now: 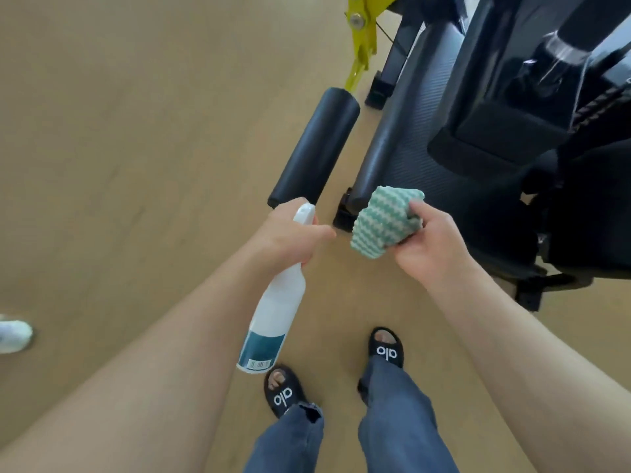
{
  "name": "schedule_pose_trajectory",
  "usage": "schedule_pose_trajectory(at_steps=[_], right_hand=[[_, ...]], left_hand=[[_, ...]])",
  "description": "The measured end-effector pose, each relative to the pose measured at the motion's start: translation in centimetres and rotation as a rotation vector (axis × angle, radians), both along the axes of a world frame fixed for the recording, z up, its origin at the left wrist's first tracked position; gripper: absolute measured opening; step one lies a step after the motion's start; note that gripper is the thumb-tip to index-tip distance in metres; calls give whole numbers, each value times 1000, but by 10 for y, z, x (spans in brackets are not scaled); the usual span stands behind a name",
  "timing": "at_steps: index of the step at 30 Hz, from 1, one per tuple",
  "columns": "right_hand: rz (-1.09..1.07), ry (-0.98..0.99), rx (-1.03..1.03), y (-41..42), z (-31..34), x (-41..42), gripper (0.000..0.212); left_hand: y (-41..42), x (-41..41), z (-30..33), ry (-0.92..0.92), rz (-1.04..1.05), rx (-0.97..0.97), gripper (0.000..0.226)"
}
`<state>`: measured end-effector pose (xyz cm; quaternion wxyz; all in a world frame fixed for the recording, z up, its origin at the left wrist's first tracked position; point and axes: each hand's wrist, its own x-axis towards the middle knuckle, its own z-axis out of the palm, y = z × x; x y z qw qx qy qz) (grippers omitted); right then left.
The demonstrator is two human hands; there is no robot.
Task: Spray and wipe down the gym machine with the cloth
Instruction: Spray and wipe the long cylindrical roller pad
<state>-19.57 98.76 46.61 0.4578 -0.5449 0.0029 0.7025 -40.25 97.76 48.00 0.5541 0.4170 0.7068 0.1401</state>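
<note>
My left hand (290, 237) grips the neck of a white spray bottle (273, 319) with a teal label, its nozzle pointing away from me toward the machine. My right hand (426, 244) holds a bunched green-and-white zigzag cloth (382, 221) just in front of the machine's near corner. The black gym machine (426, 131) fills the upper right, with a ribbed seat pad and a dark frame. A black foam roller pad (316, 148) sticks out to its left, just beyond the bottle's nozzle.
A yellow metal lever (362, 39) hangs at the top centre. The machine's black feet (377, 92) rest on the tan floor. My feet in black slides (386, 349) stand below. Another person's white shoe (13, 334) shows at the left edge.
</note>
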Motion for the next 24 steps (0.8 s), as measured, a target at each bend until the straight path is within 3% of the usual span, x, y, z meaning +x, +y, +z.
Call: schedule_pose_trajectory(at_steps=[3,7,10,13,17,21,24], right_hand=[[-84,-159,4,15,1,-2,34],[-160,-554,39,57,-4,-11,15],[-238,-664,90,96,-17,-22,7],[-238,-927,173,122,-30,-29,37],[-246,-1321,279,161,-50,-29,36],[-372,-1462,236,178,-71,-19,38],[-339,-1509,169,184,-80,-21,41]], left_hand=[[25,-6,0,0,-50,16,23],[74,-5,-21,-48,-73,25,25],[111,-4,-50,-84,-134,59,25],[138,-2,-77,-111,-219,82,25],[165,-7,-107,-123,-311,123,27],[187,-13,-132,-153,-424,119,30],[202,-14,-147,-134,-614,169,29]])
